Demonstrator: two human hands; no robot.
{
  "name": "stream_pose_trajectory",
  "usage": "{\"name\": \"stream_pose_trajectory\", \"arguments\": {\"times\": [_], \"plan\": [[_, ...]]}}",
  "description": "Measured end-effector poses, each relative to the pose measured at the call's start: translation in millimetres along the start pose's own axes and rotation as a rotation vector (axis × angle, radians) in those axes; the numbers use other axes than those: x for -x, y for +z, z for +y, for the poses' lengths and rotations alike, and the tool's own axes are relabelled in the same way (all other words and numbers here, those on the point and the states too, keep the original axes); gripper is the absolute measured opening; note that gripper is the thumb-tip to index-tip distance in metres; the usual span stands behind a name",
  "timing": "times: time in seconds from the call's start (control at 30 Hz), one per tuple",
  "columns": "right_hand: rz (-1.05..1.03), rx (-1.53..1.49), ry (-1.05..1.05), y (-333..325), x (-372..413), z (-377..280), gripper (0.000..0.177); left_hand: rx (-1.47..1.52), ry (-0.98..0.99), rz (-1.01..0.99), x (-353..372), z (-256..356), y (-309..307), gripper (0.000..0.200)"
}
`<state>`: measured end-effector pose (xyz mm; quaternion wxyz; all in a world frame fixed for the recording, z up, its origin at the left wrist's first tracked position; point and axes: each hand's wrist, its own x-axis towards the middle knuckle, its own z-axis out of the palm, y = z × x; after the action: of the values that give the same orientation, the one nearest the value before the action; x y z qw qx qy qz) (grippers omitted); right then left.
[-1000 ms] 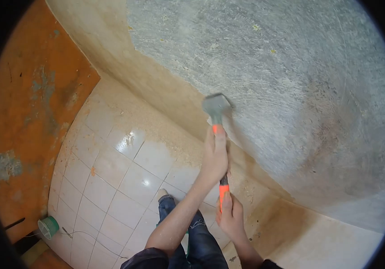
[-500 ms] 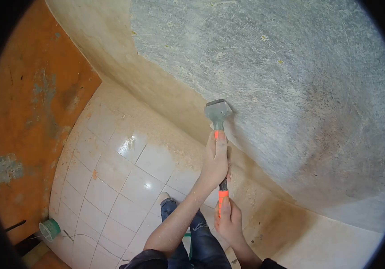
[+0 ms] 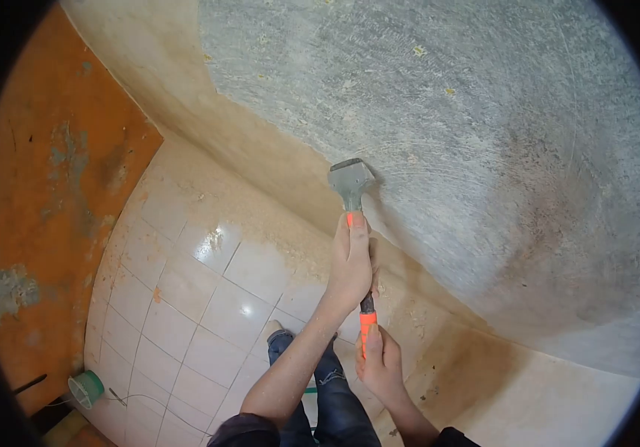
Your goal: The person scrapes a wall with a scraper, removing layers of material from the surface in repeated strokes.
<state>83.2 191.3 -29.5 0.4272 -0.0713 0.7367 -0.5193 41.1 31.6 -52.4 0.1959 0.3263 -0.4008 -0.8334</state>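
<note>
A long-handled scraper [image 3: 351, 181] has a wide grey head and a black and orange handle. Its blade meets the wall [image 3: 447, 156] near the edge between bare grey surface and the tan coating [image 3: 279, 145]. My left hand [image 3: 351, 261] is wrapped round the upper handle, just below the head, thumb along the orange part. Lower down, my right hand [image 3: 381, 365] grips the orange end of the handle, its thumb pointing up the shaft. Part of the shaft shows between the two hands.
Dusty white floor tiles [image 3: 186, 350] lie below, with tan crumbs along the wall's foot. My legs in jeans [image 3: 335, 387] stand there. An orange panel [image 3: 52, 186] with worn patches rises at left. A green basket-like container [image 3: 87, 389] sits near a thin cord [image 3: 163, 406].
The scraper head and my left hand have shifted slightly left and up along the wall. My right hand stays nearly in place, and the view has turned a little.
</note>
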Motion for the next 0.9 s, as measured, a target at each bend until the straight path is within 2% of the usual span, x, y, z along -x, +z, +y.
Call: {"name": "stream_pose_trajectory", "arguments": {"times": [0.07,0.17,0.27,0.33,0.4,0.5,0.6,0.63,0.73,0.8,0.9], "plan": [[0.051,-0.029,-0.017,2.9,7.9,15.0,0.042,-0.016,-0.005,-0.019,6.6,-3.1,2.0,0.043],[0.037,-0.036,0.008,3.0,7.5,-0.6,0.042,-0.012,-0.028,-0.087,9.6,-1.8,2.3,0.043],[0.02,-0.086,0.063,3.4,3.3,-7.8,0.042,0.039,0.057,-0.004,-0.5,4.2,0.0,0.043],[0.04,-0.098,0.064,6.0,6.8,-5.7,0.042,-0.014,-0.054,-0.048,11.6,0.0,5.6,0.043],[0.027,-0.032,0.033,2.4,0.0,-14.1,0.042,0.014,-0.025,-0.083,8.5,1.6,2.7,0.042],[0.034,-0.019,0.023,6.3,1.7,-13.0,0.042,0.011,0.053,-0.002,-4.9,9.2,-5.7,0.043],[0.035,-0.159,0.113,11.1,7.7,-5.7,0.042,0.01,0.002,-0.082,6.3,4.7,-2.5,0.043],[0.023,-0.107,0.084,11.1,2.5,-7.6,0.042,-0.041,0.021,-0.025,1.0,2.6,-5.1,0.043],[0.021,-0.005,0.014,14.2,-6.2,-4.1,0.042,0.033,0.046,-0.026,-8.3,4.3,-13.8,0.043],[0.033,-0.141,0.08,21.3,5.0,-1.8,0.044,-0.009,0.011,-0.027,-3.4,7.2,-10.2,0.043],[0.035,-0.083,0.043,18.0,-3.3,-7.2,0.043,-0.029,-0.015,0.003,-2.2,7.6,-10.4,0.043]]}}
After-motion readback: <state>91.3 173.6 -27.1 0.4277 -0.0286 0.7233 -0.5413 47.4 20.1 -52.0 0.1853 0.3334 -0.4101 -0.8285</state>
